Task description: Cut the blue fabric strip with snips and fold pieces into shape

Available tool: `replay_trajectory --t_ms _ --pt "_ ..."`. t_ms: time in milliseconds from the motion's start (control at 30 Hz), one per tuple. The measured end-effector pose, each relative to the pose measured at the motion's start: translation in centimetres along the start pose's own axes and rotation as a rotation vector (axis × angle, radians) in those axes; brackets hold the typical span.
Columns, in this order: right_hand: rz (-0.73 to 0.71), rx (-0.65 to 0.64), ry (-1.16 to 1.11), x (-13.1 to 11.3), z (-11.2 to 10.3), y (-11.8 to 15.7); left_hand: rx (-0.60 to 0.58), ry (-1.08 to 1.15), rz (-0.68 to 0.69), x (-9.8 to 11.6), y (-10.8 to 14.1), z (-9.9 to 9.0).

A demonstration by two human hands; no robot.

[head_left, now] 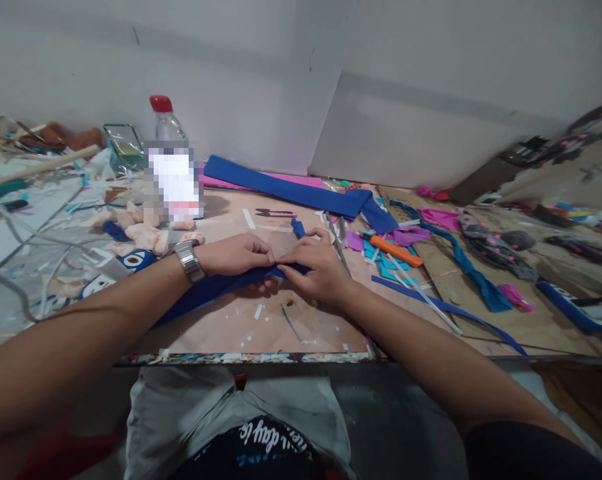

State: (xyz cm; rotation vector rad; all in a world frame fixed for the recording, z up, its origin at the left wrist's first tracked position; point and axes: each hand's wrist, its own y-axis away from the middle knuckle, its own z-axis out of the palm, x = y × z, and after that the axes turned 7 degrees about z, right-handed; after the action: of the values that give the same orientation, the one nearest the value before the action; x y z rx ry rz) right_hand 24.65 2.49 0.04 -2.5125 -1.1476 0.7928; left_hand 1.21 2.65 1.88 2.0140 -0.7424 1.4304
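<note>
Near table's front edge (305,357), hands (288,268).

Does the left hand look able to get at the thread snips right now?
Probably yes: the thread snips lie just beyond the left hand, with no tall object between. Its fingers are pinching the blue fabric, though, so they would likely need to let go first.

Left of the fingers (265,257), the watch (189,261) is shiny metal and the bottle (168,127) clear, glossy plastic with a smooth red cap (161,103). Between the fingers runs matt blue cloth (213,291). The counter (241,327) beneath looks smooth; right of them, the cutter (397,251) has an orange plastic body.
</note>
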Motion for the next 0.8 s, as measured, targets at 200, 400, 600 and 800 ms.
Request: replay_trajectory --t_ms 200,400,600,800 --pt "0.006 0.006 0.006 0.1 0.1 0.0 -0.003 -0.021 -0.02 0.2 0.1 0.0" --pt "0.024 -0.003 0.014 -0.1 0.0 -0.1 -0.006 -0.005 -0.007 -0.1 0.1 0.1" --pt "0.044 0.007 0.016 0.0 0.2 -0.1 0.067 -0.375 0.075 0.1 -0.1 0.1" --pt "0.069 0.002 0.002 0.1 0.4 0.0 0.12 -0.603 0.105 1.1 0.2 0.9"
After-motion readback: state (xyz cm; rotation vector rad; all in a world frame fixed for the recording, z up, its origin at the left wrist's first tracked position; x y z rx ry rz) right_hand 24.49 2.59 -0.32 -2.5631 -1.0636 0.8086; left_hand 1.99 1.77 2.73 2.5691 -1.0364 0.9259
